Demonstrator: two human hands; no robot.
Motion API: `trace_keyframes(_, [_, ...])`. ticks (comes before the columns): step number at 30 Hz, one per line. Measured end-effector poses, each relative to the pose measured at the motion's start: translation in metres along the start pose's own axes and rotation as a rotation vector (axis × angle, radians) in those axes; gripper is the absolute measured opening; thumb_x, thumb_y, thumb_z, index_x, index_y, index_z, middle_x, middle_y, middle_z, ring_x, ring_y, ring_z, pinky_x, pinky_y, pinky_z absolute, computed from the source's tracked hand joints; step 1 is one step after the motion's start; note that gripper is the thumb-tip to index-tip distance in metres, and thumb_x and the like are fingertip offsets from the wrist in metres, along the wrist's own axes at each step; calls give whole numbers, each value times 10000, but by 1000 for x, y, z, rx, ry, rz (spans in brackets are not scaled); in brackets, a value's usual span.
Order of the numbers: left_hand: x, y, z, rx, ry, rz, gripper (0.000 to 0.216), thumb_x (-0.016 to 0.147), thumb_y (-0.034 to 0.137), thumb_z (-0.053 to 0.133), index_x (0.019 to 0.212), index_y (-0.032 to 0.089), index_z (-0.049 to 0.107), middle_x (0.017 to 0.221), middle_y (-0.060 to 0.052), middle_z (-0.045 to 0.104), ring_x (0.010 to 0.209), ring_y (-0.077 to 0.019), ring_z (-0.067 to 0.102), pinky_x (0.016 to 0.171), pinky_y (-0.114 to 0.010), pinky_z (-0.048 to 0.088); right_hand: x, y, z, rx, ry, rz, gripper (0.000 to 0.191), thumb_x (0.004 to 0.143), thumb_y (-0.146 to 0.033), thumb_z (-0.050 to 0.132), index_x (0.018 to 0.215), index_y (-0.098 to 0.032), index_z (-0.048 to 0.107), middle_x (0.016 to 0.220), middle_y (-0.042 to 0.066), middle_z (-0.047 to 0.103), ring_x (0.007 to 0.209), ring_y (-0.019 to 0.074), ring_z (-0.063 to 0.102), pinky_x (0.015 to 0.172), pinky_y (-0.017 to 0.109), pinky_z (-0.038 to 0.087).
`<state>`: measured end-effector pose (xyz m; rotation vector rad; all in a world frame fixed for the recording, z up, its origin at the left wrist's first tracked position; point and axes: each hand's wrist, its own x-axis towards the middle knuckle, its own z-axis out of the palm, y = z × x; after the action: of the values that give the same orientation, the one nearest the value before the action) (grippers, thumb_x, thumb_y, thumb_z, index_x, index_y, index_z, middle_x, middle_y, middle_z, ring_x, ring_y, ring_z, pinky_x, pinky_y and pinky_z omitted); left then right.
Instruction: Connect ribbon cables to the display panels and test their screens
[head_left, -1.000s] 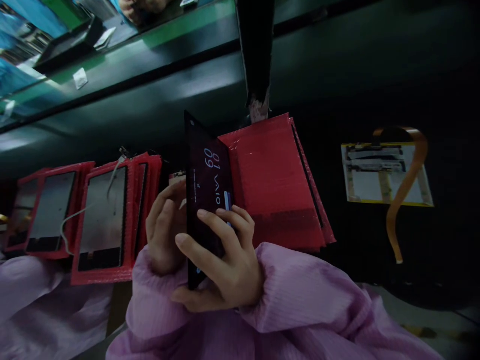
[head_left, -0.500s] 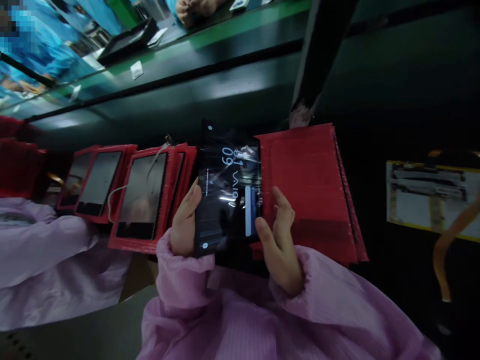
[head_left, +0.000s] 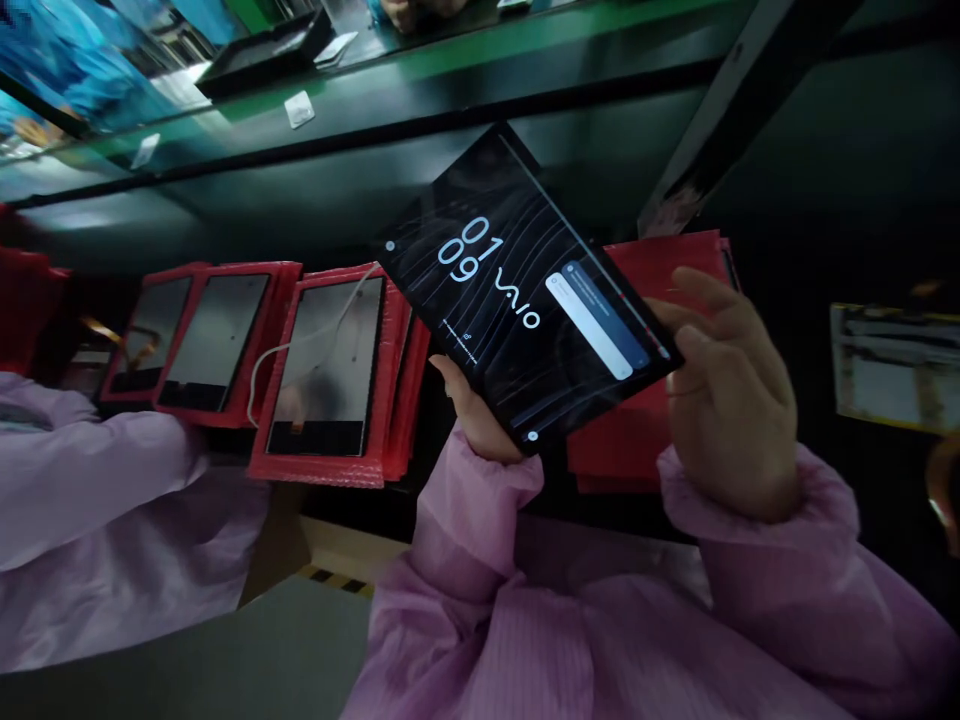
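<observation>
A black tablet [head_left: 480, 330] hangs tilted in front of me, its lit screen showing "01 09", the word VAIO and a light notification box. My left hand [head_left: 480, 415] supports it at the lower left edge, thumb along the side and the other fingers hidden beneath. At the tablet's right corner, the thumb and a finger of my right hand [head_left: 731, 400] close on the edge, while other fingers stick out. Behind and below the tablet lies a stack of red padded sleeves [head_left: 622, 450], partly covered by it.
To the left, several dark screen panels [head_left: 326, 360] lie on red padded sleeves, a white cable [head_left: 281, 350] across one. A neighbour's pink sleeve [head_left: 90, 480] reaches in at the left. A metal post [head_left: 697, 170] stands behind. An opened panel with wiring [head_left: 885, 375] is at the right.
The tablet has turned from nearly upright to a diagonal tilt and its screen faces me more clearly. My right hand has moved right and up to the tablet's corner.
</observation>
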<state>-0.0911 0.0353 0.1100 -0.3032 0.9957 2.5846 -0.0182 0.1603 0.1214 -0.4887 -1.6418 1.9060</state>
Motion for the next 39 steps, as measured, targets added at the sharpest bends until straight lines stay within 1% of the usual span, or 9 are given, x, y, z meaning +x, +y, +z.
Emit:
trace_keyframes(4, [1,5,1,-114,-39,-11,649,1012,588,132,1431,233,476,1487,-49,513,1408,-225,454,1104,-380,480,5,-15,9,-99,11,-71,312,893,-280,538,1187,-369,596,1086,-3,709,1138,266,640,889,500,571])
trace_keyframes(9, [4,13,-4,-190,30,5,546,1044,495,179,1475,252,409,1553,-58,426,1392,-218,473,1136,-395,440,3,-29,23,-155,-10,-83,313,916,-230,517,1181,-384,580,1103,-16,717,1125,252,656,929,489,573])
trace_keyframes(12, [9,17,-9,-219,-40,-47,591,1030,540,188,1463,224,437,1521,-90,468,1376,-245,492,1127,-431,445,0,-37,33,-135,-6,-100,310,928,-213,509,1201,-346,575,1127,14,720,1107,251,669,981,486,550])
trace_keyframes(15, [16,20,-12,-220,-138,-83,623,1014,580,185,1433,234,489,1470,-84,529,1358,-248,513,1100,-433,471,-3,-41,41,-103,32,-138,314,910,-178,485,1178,-268,621,1113,44,729,1074,242,684,954,453,561])
trace_keyframes(22, [33,24,-12,-169,-232,12,558,1019,547,213,1399,293,532,1464,-29,543,1367,-217,501,1134,-396,434,-8,-35,50,-235,99,-344,315,925,-221,477,1135,-245,710,1158,8,717,1122,212,654,1014,420,518])
trace_keyframes(26, [35,26,-17,-109,-222,-40,577,1016,560,196,1401,283,524,1498,-37,504,1394,-218,467,1141,-408,424,-16,-35,59,-413,119,-381,338,922,-216,494,1197,-245,688,1115,15,716,1067,219,667,925,404,562])
trace_keyframes(31, [35,28,-23,-144,-226,-62,577,1019,555,189,1360,277,563,1479,-20,527,1399,-215,460,1146,-402,424,-25,-38,66,-549,131,-411,384,911,-191,497,1256,-239,658,1101,36,705,1036,240,667,925,451,553])
trace_keyframes(36, [33,26,-26,-149,-291,-6,518,1011,559,256,1286,326,629,1446,20,559,1411,-215,445,1172,-412,395,-29,-39,71,-644,201,-409,337,928,-265,523,1226,-321,670,1092,33,710,997,263,662,891,486,558])
trace_keyframes(39, [31,26,-24,-179,-227,-17,511,998,576,286,1297,335,622,1432,15,571,1411,-220,444,1175,-415,386,-25,-36,76,-607,260,-475,303,904,-254,556,1151,-327,716,1043,28,722,939,256,664,818,444,562])
